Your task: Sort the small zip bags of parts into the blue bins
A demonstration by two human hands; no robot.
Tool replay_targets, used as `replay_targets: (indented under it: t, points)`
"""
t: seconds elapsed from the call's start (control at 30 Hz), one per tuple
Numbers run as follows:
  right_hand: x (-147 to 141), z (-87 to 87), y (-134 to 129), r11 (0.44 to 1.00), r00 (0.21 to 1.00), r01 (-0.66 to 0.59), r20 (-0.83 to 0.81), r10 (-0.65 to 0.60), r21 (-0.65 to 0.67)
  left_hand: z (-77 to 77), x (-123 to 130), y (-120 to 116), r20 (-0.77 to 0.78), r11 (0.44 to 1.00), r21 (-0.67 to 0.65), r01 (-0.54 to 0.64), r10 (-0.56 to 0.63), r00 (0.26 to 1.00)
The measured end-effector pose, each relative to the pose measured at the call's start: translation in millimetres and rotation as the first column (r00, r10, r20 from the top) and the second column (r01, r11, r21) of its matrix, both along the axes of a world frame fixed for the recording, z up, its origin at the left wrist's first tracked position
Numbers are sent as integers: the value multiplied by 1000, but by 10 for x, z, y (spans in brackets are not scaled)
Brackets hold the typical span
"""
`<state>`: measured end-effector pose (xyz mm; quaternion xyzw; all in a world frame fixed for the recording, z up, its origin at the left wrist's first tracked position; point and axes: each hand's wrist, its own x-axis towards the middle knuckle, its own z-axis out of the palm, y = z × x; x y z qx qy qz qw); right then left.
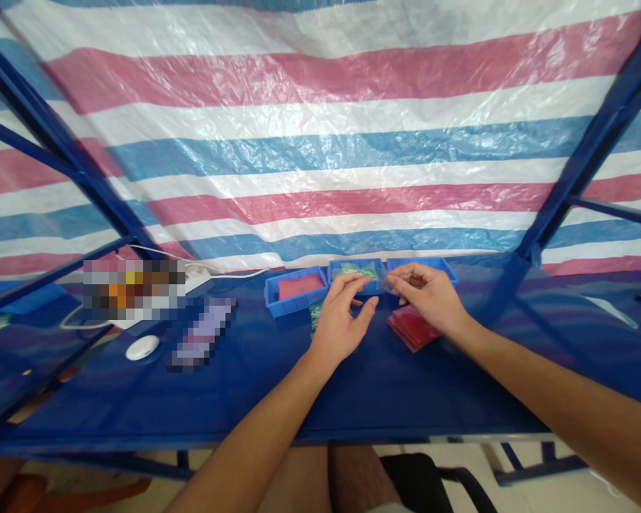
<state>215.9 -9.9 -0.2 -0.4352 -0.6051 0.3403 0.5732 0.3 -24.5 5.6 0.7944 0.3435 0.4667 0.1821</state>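
Observation:
My left hand (340, 324) is open, thumb and fingers apart, with nothing visible in its grasp. Partly hidden beside it lies a green patterned packet (315, 313). My right hand (427, 293) is closed in a pinch on a small clear plastic piece (387, 279), blurred at its fingertips. Below that hand, a stack of red packets (410, 329) rests on the blue table. Behind both hands stand three blue bins: the left bin (283, 308) has red packets (301, 286) in it, the middle bin (332, 265) green ones (359, 270). My right hand partly covers the right bin (444, 266).
On the blue table (235, 406), a white round case (142, 348) and a pixelated flat object (203, 333) lie left. Farther left are a white power strip (195, 278) with cables and another pixelated item (133, 288). Blue metal posts (582, 157) and a striped sheet (320, 100) stand behind.

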Motion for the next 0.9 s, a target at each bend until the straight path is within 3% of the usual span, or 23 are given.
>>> replay_targets:
  t: [0.07, 0.27, 0.53, 0.63, 0.77, 0.9]
  points:
    - [-3, 12, -10, 1000, 1000, -8, -8, 8, 1, 16, 1, -7, -8, 1000, 2, 31, -31, 999]
    - [-97, 83, -140, 959, 958, -280, 59, 282, -36, 33, 12, -9, -118, 998, -10, 64, -64, 991]
    - [-117, 110, -145, 905, 914, -404, -26, 404, -136, 11, -15, 33, -107, 997, -60, 50, -56, 993]
    - [-134, 102, -147, 916, 924, -382, -34, 381, -120, -4, -23, 54, -136, 997, -57, 50, -57, 989]
    - [-114, 59, -110, 966, 968, -250, -19, 250, -67, 7, -33, 63, -117, 996, -47, 81, -86, 989]
    - [-71, 16, -66, 974, 975, -220, 24, 222, -52, 1, -36, 66, -83, 996, -88, 25, -32, 996]
